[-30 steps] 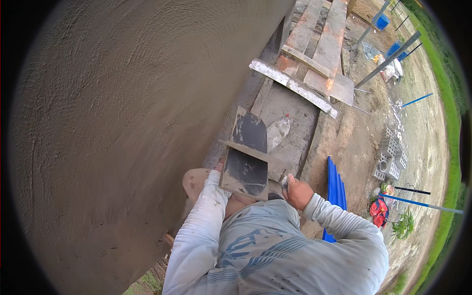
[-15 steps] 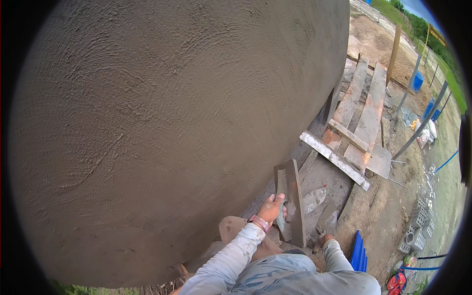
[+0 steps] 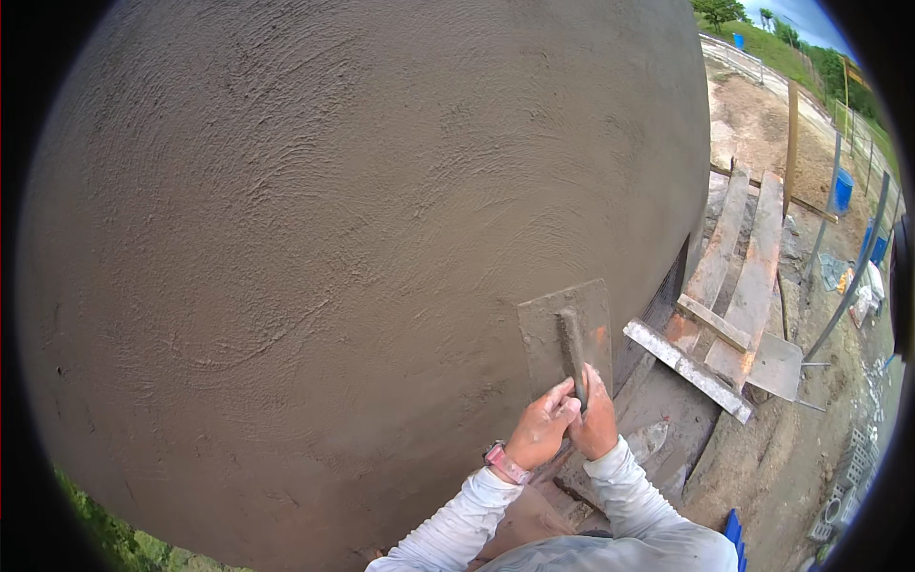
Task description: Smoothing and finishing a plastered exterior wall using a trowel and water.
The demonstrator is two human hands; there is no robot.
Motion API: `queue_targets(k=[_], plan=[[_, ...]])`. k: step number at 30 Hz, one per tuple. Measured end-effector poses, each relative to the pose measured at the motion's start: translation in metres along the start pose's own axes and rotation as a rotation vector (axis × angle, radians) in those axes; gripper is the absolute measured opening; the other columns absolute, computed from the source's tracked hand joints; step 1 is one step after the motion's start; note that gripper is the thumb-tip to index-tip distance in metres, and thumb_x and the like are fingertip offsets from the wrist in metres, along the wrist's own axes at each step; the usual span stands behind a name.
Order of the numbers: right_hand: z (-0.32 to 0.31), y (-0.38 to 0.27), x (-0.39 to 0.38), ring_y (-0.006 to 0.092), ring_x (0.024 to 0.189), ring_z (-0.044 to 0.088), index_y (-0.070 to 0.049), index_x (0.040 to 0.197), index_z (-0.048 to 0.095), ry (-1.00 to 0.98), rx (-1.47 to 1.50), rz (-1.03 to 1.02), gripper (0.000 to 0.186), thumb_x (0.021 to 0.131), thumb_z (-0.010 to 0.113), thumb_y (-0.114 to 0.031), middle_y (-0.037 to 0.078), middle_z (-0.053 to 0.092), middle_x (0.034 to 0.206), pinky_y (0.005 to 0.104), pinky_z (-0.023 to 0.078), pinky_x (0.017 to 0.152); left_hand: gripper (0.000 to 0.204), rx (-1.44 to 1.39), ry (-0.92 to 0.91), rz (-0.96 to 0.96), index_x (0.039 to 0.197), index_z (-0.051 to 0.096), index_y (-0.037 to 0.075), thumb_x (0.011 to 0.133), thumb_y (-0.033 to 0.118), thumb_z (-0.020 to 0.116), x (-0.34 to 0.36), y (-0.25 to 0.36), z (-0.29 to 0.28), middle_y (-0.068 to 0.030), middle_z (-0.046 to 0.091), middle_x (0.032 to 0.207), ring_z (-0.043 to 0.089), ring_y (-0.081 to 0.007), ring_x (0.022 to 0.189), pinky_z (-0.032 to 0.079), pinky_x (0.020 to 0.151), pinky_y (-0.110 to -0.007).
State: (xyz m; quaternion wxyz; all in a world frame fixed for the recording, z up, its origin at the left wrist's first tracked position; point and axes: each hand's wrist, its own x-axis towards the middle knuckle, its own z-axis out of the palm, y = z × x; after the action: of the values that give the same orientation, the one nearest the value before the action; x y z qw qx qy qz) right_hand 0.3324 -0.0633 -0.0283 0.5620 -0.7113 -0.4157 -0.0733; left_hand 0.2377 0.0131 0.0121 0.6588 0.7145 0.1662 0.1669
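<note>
Left hand and right hand jointly clasp the float by its handle. Wall contact undetermined.

Rectangular float, mortar-smeared, orange patch near right edge, handle toward camera, top leaning left; before swirl-marked plastered wall.

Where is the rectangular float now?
In the head view, the float is right of centre, before the wall, left hand and right hand at its handle.

Float grey-brown, orange fleck; wall brown, swirl-streaked; wristband seemingly pink; sleeves off-white.
</note>
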Motion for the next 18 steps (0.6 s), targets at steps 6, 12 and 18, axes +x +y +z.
queue_targets(k=[6, 12, 18], plan=[[0.057, -0.034, 0.088, 0.0361, 0.097, 0.061, 0.002, 0.122, 0.046, 0.304, 0.227, -0.204, 0.043, 0.085, 0.060, -0.012, 0.023, 0.058, 0.109, 0.0404, 0.050, 0.081, 0.026, 0.026, -0.116, 0.171, 0.114, 0.054, -0.006, 0.093, 0.009, 0.053, -0.101, 0.056, -0.047, -0.0207, 0.057, 0.118, 0.059, -0.0268, 0.108, 0.046, 0.093, -0.038], [0.101, -0.062, 0.210, 0.0335, 0.086, 0.064, 0.000, 0.116, 0.049, 0.386, -0.015, -0.439, 0.038, 0.085, 0.062, -0.019, 0.019, 0.061, 0.100, 0.0363, 0.055, 0.065, 0.036, 0.013, 0.353, -0.254, 0.118, 0.054, 0.002, 0.089, 0.024, 0.058, -0.175, -0.022, -0.122, -0.0155, 0.063, 0.102, 0.063, -0.0277, 0.093, 0.052, 0.084, -0.039], [0.079, -0.065, 0.285, 0.0356, 0.084, 0.064, -0.001, 0.115, 0.048, 0.436, -0.010, -0.338, 0.037, 0.088, 0.058, -0.024, 0.020, 0.062, 0.098, 0.0401, 0.054, 0.066, 0.039, -0.043, 1.002, -0.485, 0.117, 0.055, 0.005, 0.087, 0.030, 0.063, -0.304, -0.086, -0.172, -0.0111, 0.064, 0.096, 0.064, -0.0260, 0.080, 0.053, 0.075, -0.037]])
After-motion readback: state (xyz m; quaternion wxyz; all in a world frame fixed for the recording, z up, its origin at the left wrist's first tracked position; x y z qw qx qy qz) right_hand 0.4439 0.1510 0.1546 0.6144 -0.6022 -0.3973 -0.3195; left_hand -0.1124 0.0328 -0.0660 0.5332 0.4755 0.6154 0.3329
